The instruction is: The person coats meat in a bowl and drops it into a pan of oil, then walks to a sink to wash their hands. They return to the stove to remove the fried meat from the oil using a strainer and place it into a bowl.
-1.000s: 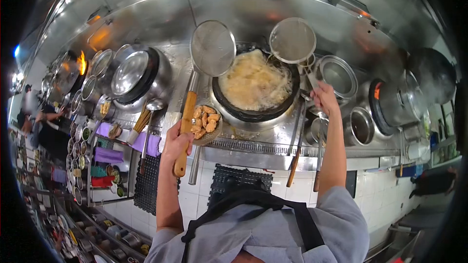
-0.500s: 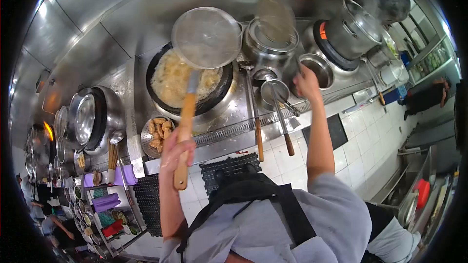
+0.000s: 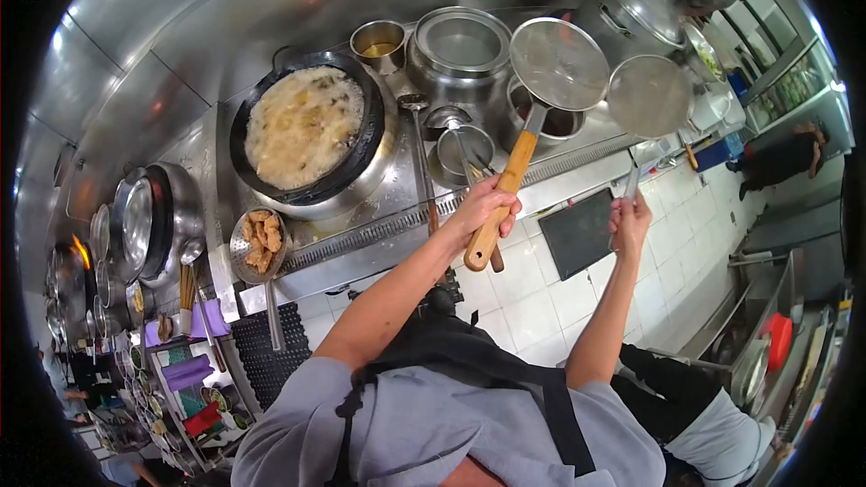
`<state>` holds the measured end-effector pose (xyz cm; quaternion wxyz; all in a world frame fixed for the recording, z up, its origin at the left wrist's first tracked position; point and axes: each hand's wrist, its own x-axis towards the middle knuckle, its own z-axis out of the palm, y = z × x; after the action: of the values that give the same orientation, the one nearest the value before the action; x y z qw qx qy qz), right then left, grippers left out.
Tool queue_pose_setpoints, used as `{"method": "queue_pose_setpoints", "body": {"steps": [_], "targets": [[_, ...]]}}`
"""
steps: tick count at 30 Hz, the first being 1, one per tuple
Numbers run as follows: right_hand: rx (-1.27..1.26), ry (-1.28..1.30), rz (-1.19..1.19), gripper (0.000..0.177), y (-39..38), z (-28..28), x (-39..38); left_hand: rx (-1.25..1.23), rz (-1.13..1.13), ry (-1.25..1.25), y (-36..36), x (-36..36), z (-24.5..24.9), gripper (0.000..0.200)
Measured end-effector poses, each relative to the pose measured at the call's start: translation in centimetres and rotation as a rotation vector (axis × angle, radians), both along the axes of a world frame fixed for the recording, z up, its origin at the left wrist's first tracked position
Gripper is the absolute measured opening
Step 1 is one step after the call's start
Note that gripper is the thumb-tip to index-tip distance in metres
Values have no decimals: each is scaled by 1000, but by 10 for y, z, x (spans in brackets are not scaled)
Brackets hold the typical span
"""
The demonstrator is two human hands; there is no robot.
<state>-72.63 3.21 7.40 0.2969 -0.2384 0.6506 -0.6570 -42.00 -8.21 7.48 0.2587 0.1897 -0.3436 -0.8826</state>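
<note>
Your left hand [image 3: 487, 207] is wrapped tight around the wood skimmer [image 3: 557, 63], fist low on the handle near its butt end. That probably gives you reach and puts your knuckles far from the heat. Up and away from that fist, the mesh disc hangs tilted above a pot [image 3: 559, 119] at the counter's [image 3: 361, 239] back. It looks empty.

Your right hand [image 3: 629, 216] is clenched on the thin shaft of the steel skimmer [image 3: 648, 96]. Its disc rides just right of the other one, nearly touching at the rims. Both tools are raised clear of the stove, side by side, likely so they drip over metal and not the floor.

Well left of your left fist sits the wok [image 3: 302, 126], foaming with oil. Below it, nearer you, a strainer [image 3: 260, 239] of fried pieces rests on the counter edge, within easy reach of the oil. Ladles [image 3: 460, 144] lie just above your left fist, handles pointing back at you.
</note>
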Motion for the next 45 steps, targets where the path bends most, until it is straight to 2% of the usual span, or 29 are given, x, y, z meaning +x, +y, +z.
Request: {"method": "queue_pose_setpoints", "body": {"steps": [3, 6, 8, 10, 11, 12, 13, 14, 15, 16, 17, 18, 20, 21, 22, 25, 27, 29, 31, 34, 36, 37, 38, 39, 40, 41, 42, 44, 45], "targets": [[-47, -134, 155, 29, -1, 11, -13, -6, 41, -57, -4, -39, -46, 37], [-66, -288, 358, 27, -32, -30, -13, 81, 100, -84, 8, -82, -84, 35], [3, -266, 450, 34, -53, -59, -6, 70, 56, -307, 18, -86, -64, 41], [99, -184, 441, 43, -63, -69, -1, -607, 204, -408, 17, -103, -142, 52], [231, -123, 408, 49, -64, -56, 2, -411, -18, -524, 26, -59, -74, 59], [349, 22, 425, 51, -64, -46, -1, -563, -8, -486, 33, -36, -78, 54], [340, 56, 494, 54, -62, -48, -17, -575, -82, -453, 37, -2, -74, 51], [425, 112, 442, 51, -58, -27, -12, -593, -167, -410, 43, 38, -67, 48], [572, 496, 407, 42, -58, -28, -26, -419, -124, -331, 58, 72, -84, 40], [417, 788, 349, 39, -61, -17, -17, -315, -174, -444, 66, 118, -70, 32], [254, 1073, 285, 36, -62, 2, 8, -229, -120, -494, 81, 162, -89, 25], [80, 1350, 218, 33, -63, 14, 38, -97, 64, -471, 101, 203, -94, 19], [134, 1161, 532, 26, -100, 16, 117, -240, 155, -698, 137, 280, -121, 6], [294, 1370, 699, 23, -127, 6, 146, -93, 214, -745, 162, 314, -144, 7], [434, 1575, 879, 20, -150, -13, 177, -45, 236, -776, 177, 327, -142, 8], [725, 1724, 865, 10, -210, -105, 189, 62, 330, -807, 214, 366, -119, 19], [596, 1858, 916, 11, -223, -145, 175, 92, 392, -705, 224, 377, -98, 21], [599, 1999, 937, 12, -224, -152, 165, 117, 470, -578, 236, 392, -96, 23], [893, 1872, 913, 16, -222, -115, 183, 148, 526, -539, 247, 424, -90, 21], [812, 1875, 706, 11, -218, -84, 187, 87, 544, -542, 233, 468, -72, 12], [717, 1852, 602, 11, -215, -69, 151, 64, 619, -569, 211, 497, -78, 11], [653, 1836, 548, 11, -219, -65, 148, -37, 670, -655, 193, 514, -84, 11], [487, 1702, 477, 14, -199, -20, 182, -126, 716, -740, 176, 527, -93, 11], [377, 1573, 431, 13, -183, 1, 189, -251, 758, -970, 154, 541, -113, 11], [346, 1341, 459, 11, -167, 15, 196, -386, 790, -1200, 125, 555, -131, 12], [311, 1107, 476, 10, -150, 27, 206, -635, 909, -1304, 95, 564, -128, 11], [276, 879, 491, 8, -135, 35, 222, -632, 988, -1478, 61, 574, -161, 13], [103, 755, 637, 8, -104, 35, 315, -685, 1062, -1609, 0, 584, -173, 23], [133, 716, 709, 6, -97, 27, 361, -858, 1060, -1623, -29, 592, -191, 31]]}}
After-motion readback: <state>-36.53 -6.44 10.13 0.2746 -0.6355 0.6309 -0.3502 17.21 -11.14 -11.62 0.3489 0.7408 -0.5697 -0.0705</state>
